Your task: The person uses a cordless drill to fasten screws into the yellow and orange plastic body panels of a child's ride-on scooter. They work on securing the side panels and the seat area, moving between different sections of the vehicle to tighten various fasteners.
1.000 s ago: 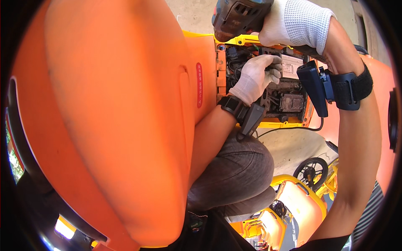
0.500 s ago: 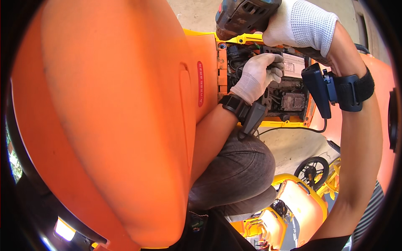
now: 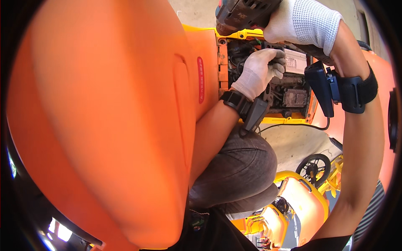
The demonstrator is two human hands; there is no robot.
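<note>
My right hand (image 3: 303, 21), in a white knit glove, grips a dark cordless drill (image 3: 245, 16) above the far edge of an open compartment. The drill's nose points left. Below it, over the compartment, my left hand (image 3: 260, 70) is gloved too, its fingers curled together; what they hold, if anything, is hidden. Beside its fingertips lies a silver metal box (image 3: 295, 62) with a label. Nearer me in the bay sits a dusty ribbed module (image 3: 295, 98). Dark wires (image 3: 238, 56) crowd the bay's left end. A yellow frame (image 3: 289, 121) rims the opening.
A large orange body panel (image 3: 113, 117) fills the left side, close to my left forearm. My bent knee (image 3: 247, 163) is below the bay. Lower right stand yellow-orange vehicles (image 3: 303, 196) and a black wheel (image 3: 313, 169). A cable (image 3: 289, 124) hangs from my right wrist device.
The view has shifted slightly, and the orange panel sits a little differently in it. Both hands keep nearly the same pose; the drill is slightly higher in the picture.
</note>
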